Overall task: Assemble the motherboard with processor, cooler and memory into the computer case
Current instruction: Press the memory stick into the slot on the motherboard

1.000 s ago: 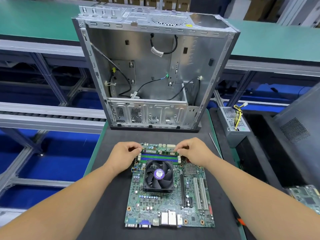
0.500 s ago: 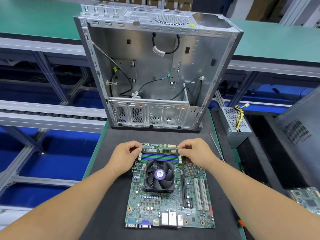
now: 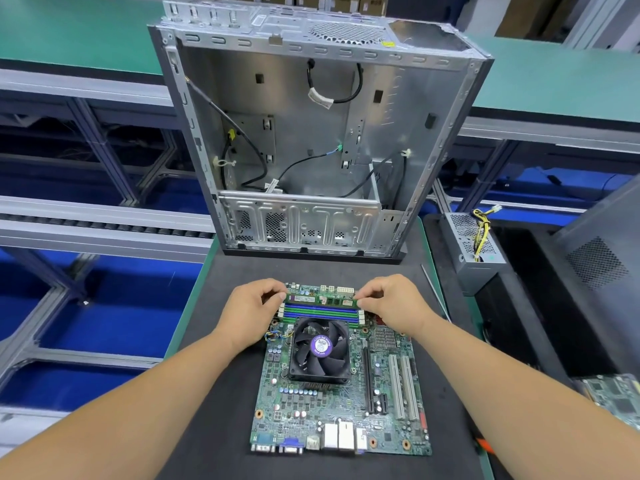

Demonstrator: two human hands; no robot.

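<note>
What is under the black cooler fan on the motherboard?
Under the cooler fan, only a strip of metal heatsink fins shows at its near edge, standing on the motherboard. The processor cannot be seen; the fan covers that spot.

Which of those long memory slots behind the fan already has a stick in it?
The one farthest from the fan: the green memory stick stands there, both hands pinching its ends. The nearer slots show bare blue and green.

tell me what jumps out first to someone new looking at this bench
The open computer case stands empty at the back of the black mat, loose cables hanging inside. In front lies the motherboard with its black cooler fan, and both hands, left and right, pinch the ends of a memory stick over the far slots.
</note>
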